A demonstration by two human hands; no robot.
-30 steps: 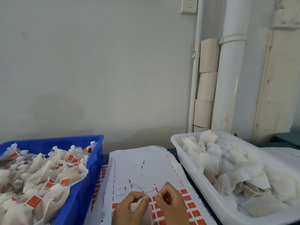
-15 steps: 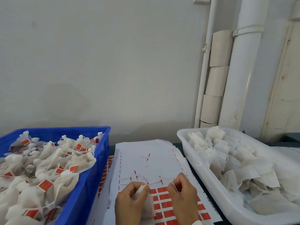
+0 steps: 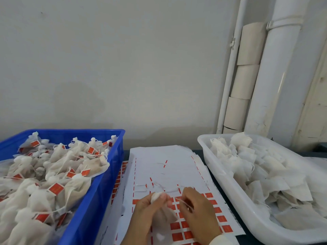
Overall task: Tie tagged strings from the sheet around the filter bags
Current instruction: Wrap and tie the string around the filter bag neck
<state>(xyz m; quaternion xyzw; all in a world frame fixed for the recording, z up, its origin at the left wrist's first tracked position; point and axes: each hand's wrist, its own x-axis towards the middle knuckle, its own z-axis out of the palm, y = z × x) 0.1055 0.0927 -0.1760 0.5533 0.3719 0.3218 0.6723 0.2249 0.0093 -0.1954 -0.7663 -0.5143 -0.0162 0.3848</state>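
Over the sheet [image 3: 169, 167] of red tags, near the bottom middle, the left hand [image 3: 146, 211] holds a white filter bag [image 3: 163, 212]. Its fingers curl round the bunched top of the bag and squeeze it shut. The right hand [image 3: 198, 211] is just beside it and pinches a thin white string [image 3: 184, 203] between its curled fingers. The string runs from the bag's neck to that hand. The sheet lies flat on the dark table [image 3: 233, 211], and most of its red tags [image 3: 222, 218] sit in rows near the hands. On the left stands a blue bin [image 3: 99, 200] piled with tied bags [image 3: 58, 167], each with a small red tag. The writing on the tags is too small to read. On the right stands a white tub [image 3: 230, 190] full of loose, flat filter bags [image 3: 253, 167] with no tags.
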